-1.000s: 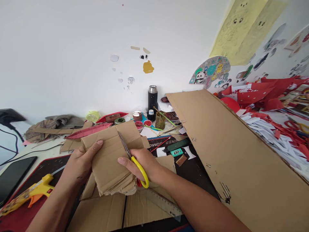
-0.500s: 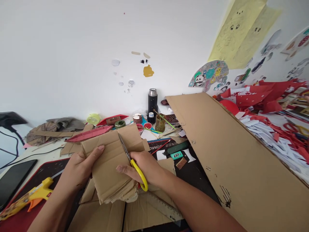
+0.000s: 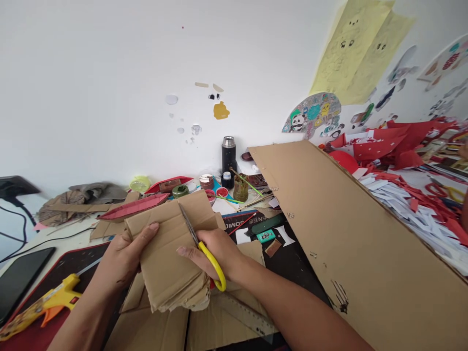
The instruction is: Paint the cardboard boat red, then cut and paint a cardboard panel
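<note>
A creased brown piece of cardboard [image 3: 164, 243] with a ragged, layered lower edge is held up at the middle. My left hand [image 3: 131, 248] grips its left side, thumb lying on the front face. Yellow-handled scissors [image 3: 212, 265] are in my right hand [image 3: 215, 253], their blades pointing up and left across the cardboard near its upper edge. One blade shows in front; the other is mostly hidden. Below lie flat cardboard sheets [image 3: 153, 331] and a clear ruler [image 3: 248, 314].
A large cardboard panel [image 3: 351, 234] leans across the right side. To the left lie a yellow glue gun [image 3: 54, 300] and a black phone [image 3: 25, 280]. Paint pots [image 3: 180, 190] and a black thermos [image 3: 228, 158] stand at the back. Paper strips [image 3: 398, 200] are piled far right.
The camera view has shifted slightly. Both hands, the cardboard and the scissors keep nearly the same pose, with the blades at about the same spot.
</note>
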`<action>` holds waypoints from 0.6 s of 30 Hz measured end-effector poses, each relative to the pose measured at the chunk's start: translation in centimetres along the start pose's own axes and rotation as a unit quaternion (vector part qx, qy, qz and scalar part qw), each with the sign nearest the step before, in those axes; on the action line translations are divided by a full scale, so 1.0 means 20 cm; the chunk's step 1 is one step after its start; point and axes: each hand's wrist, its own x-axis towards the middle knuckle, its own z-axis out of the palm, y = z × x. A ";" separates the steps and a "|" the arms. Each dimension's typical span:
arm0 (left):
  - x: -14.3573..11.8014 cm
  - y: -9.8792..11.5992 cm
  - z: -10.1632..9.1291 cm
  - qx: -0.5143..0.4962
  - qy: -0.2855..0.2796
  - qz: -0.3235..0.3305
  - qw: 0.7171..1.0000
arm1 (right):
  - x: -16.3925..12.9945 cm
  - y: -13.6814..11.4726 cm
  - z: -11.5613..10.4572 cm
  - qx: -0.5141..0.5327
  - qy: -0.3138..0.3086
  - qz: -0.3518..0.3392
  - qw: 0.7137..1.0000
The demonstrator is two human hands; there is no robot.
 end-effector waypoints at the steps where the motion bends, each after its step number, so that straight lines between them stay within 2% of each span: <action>1: 0.00 0.00 0.00 -0.004 0.002 -0.001 1.000 | 0.00 0.00 0.00 0.006 0.002 -0.002 1.000; 8: 0.02 0.01 -0.02 -0.045 -0.041 -0.037 0.997 | -0.01 0.00 0.01 0.020 0.021 -0.009 1.000; 13: -0.02 0.05 0.01 -0.080 -0.017 -0.037 0.996 | -0.03 0.00 0.03 0.032 0.033 -0.016 0.999; 18: 0.01 0.03 0.00 -0.084 -0.019 -0.057 0.995 | -0.03 0.00 0.05 0.041 0.039 -0.009 0.998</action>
